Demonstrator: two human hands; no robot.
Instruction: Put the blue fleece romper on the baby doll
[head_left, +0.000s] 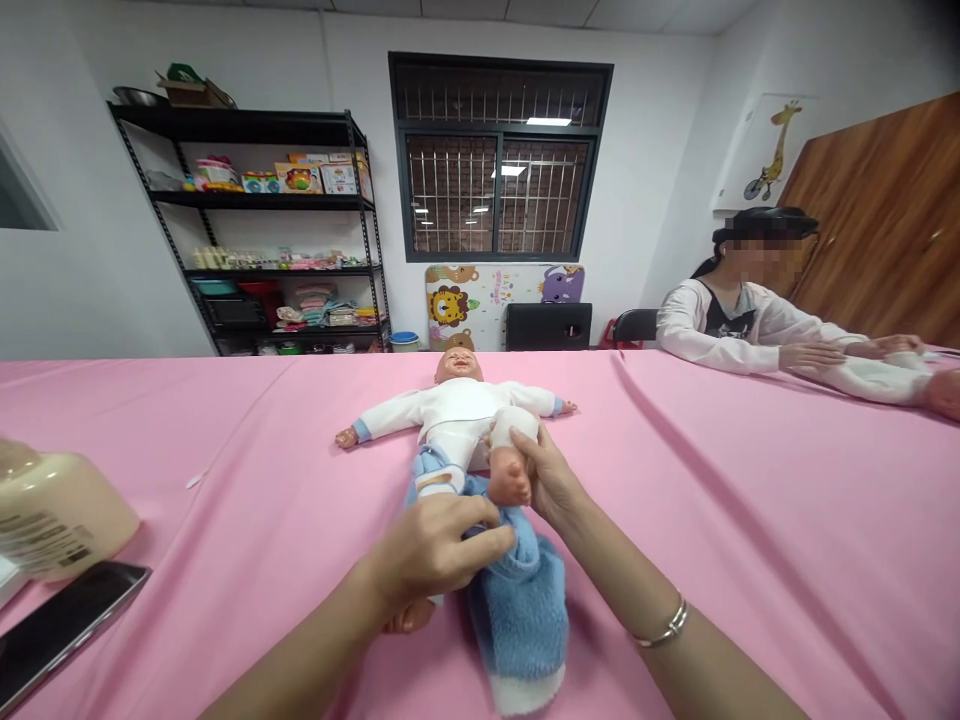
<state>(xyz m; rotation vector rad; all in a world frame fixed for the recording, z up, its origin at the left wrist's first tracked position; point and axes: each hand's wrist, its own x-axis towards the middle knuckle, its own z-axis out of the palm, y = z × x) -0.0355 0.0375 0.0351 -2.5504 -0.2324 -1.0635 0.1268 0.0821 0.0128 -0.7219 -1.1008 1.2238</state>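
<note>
A baby doll (459, 402) in a white top with blue cuffs lies on its back, arms spread, head away from me. My right hand (553, 472) wraps round one lower leg of the doll, which is raised and bent, its bare foot (510, 477) toward me. Fuzzy blue trousers (523, 610) with a white hem lie around the doll's other leg, and one trouser leg stretches toward me. My left hand (442, 545) pinches the blue fabric between thumb and forefinger, just below that raised foot. The doll's other foot (411, 617) shows partly beneath my left wrist.
A pink cloth (697, 520) covers the table. At the left stand a cream bottle (64, 515) and a dark phone (67, 625). Across the right side a co-worker (739, 310) sits with both hands on another doll (874, 378). Black shelves (255, 205) stand behind.
</note>
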